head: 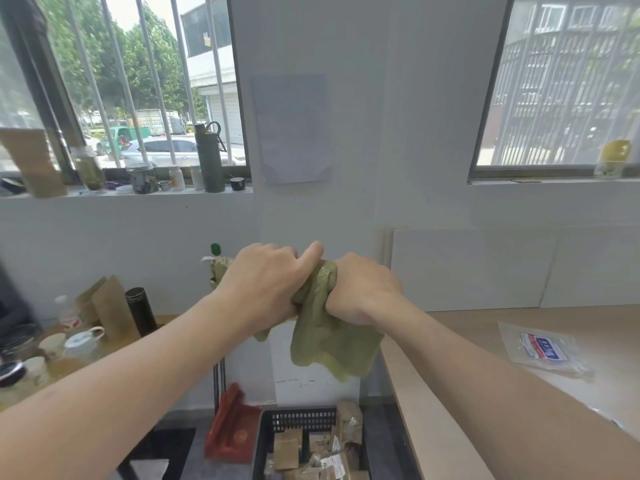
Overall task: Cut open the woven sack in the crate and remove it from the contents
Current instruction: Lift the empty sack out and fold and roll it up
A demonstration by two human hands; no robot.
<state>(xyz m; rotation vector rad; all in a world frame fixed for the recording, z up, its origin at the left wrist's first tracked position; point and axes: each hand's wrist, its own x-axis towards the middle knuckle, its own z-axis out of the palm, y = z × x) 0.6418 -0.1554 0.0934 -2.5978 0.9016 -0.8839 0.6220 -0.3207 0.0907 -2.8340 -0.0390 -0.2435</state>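
The olive-green woven sack (332,344) hangs in the air at chest height, bunched between both fists. My left hand (263,282) grips its upper left part, thumb over the top. My right hand (363,289) clenches the bunched cloth just beside it. The sack's loose lower end drapes down below my hands, and a frayed end sticks out left of my left hand. Far below, on the floor, stands the black slotted crate (298,419) holding several brown paper-wrapped blocks (287,452). The sack is well clear of the crate.
A light wooden table (485,393) with a clear plastic packet (540,348) runs along the right. A cluttered desk (104,355) with cups, a black flask and cardboard is at the left. A red box (232,427) leans beside the crate. Jars and bottles line the windowsill.
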